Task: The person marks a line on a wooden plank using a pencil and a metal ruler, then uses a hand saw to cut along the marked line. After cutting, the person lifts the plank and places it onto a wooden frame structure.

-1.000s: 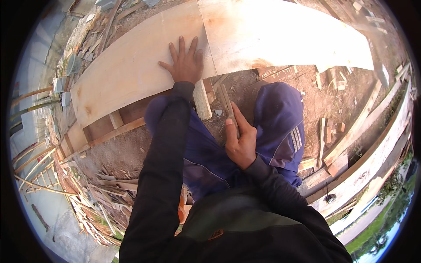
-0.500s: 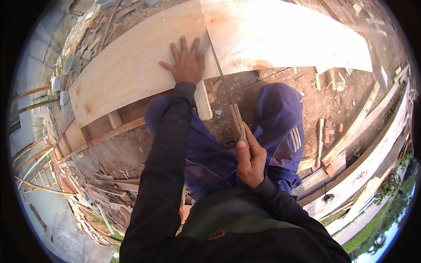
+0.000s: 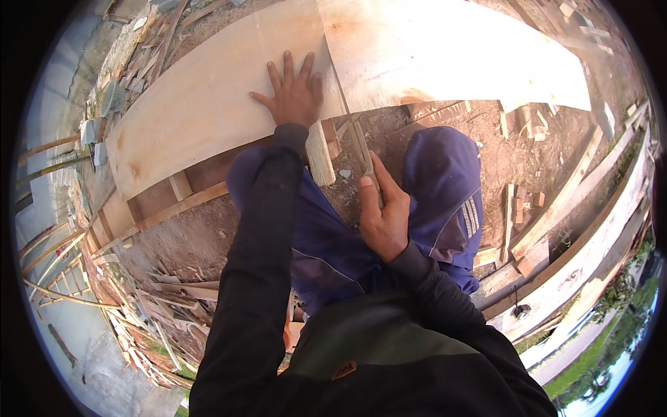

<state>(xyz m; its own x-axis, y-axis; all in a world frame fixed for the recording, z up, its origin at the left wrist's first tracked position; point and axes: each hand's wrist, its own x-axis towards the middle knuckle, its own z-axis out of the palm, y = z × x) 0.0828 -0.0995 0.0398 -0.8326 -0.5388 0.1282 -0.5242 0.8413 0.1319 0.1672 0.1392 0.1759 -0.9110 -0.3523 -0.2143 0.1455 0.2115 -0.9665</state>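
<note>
Plywood sheet (image 3: 215,115), pale and wide, stretches across the top of the view, its left part above a wooden frame (image 3: 175,208). A long-handled saw (image 3: 362,147) lines up with a narrow slit running through the sheet. The left hand (image 3: 294,97) presses flat on the wood beside the slit, fingers spread apart; the right hand (image 3: 384,219) is wrapped around the saw's handle.

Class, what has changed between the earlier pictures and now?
The right hand drew the long, brown wooden-handled saw backward, then pushed it forward again. Nothing was taken or let go. The left hand stayed spread on the pale, flat wooden sheet.
</note>
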